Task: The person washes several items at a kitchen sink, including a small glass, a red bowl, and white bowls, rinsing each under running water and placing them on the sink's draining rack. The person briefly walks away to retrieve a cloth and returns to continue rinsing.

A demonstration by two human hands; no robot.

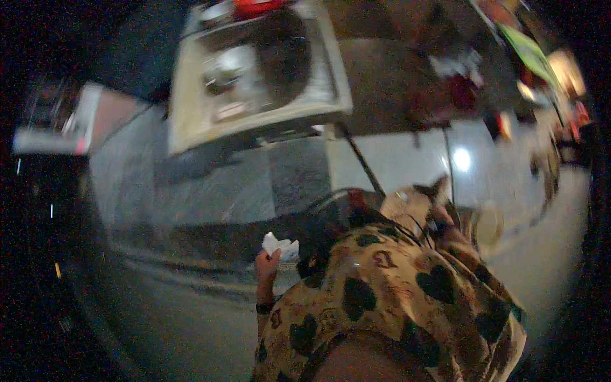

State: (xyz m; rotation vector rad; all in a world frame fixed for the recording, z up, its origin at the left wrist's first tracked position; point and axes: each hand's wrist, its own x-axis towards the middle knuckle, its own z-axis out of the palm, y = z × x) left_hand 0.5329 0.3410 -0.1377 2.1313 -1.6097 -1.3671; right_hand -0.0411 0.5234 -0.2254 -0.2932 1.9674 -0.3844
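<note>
My left hand is at the lower middle, pinching a crumpled white piece of paper or tissue between thumb and fingers. On the other side of my heart-patterned shirt, my right hand reaches forward beside a beige, bag-like thing. Blur hides the fingers, so I cannot tell whether they grip it. A thin dark cord hangs near that hand. Just ahead, a dark rod slants down towards the beige thing.
A cream-edged stand ahead bears metal vessels, blurred. Grey floor tiles stretch before me, with a bright light reflection at right. A pale box-like thing stands far left. Blurred goods, one bright green, crowd the upper right.
</note>
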